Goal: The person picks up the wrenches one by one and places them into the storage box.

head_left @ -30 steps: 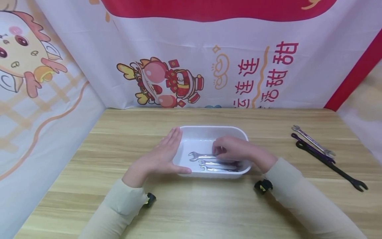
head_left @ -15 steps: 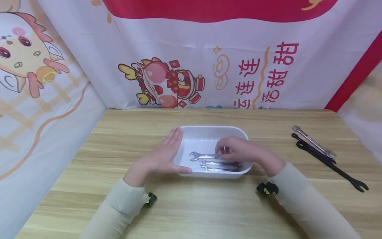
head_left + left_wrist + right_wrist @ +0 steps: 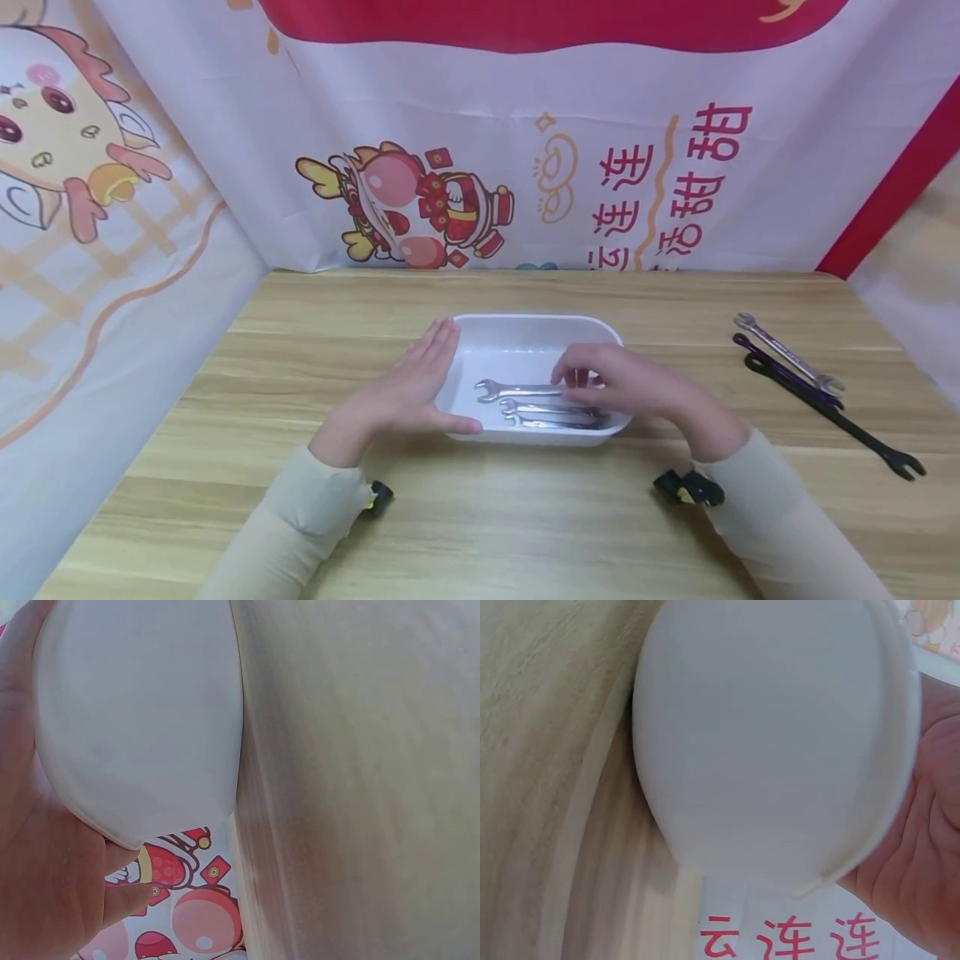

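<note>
A white plastic tray [image 3: 480,367] stands on the wooden table with several silver wrenches lying side by side inside. My left hand [image 3: 397,400] rests on its left end, fingers straight along the rim and thumb over the front edge. My right hand [image 3: 618,383] reaches in over the right end, fingers and thumb curled around the shaft of the rearmost open-end wrench [image 3: 517,390]. The right end of that wrench is mostly hidden by the hand. Two smaller wrenches [image 3: 536,408] lie in front of it. Both wrist views show mainly the tray's outer walls [image 3: 142,720].
On the table's right side lie a silver double-ended wrench [image 3: 787,352], a thin dark purple wrench [image 3: 780,362] and a long black wrench [image 3: 832,415]. A printed cloth [image 3: 480,108] hangs behind the table's back edge.
My right hand has slid a little to the right along the rearmost wrench, and its forearm has swung right. The wrenches, the tray and my left hand have stayed put.
</note>
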{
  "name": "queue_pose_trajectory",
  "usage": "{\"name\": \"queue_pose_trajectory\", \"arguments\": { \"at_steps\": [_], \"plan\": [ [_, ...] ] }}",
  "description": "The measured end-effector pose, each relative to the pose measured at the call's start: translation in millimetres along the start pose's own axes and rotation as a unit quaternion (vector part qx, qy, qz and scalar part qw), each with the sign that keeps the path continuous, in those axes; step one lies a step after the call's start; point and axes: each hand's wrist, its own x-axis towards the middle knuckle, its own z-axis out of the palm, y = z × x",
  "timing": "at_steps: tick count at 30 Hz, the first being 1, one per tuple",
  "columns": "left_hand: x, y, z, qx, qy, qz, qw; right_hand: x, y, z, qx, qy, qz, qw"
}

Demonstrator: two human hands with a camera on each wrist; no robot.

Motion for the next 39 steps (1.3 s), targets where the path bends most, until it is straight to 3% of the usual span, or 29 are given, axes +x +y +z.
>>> {"name": "queue_pose_trajectory", "arguments": {
  "at_steps": [15,39],
  "plan": [
    [1.3,0.5,0.0,-0.001,0.001,-0.002,1.0,-21,2,-15.7,-0.01,0.049,-0.009,0.999],
    [-0.1,0.1,0.9,-0.004,0.002,-0.008,1.0,-58,8,-56.6,-0.038,0.105,0.052,0.992]
  ]
}}
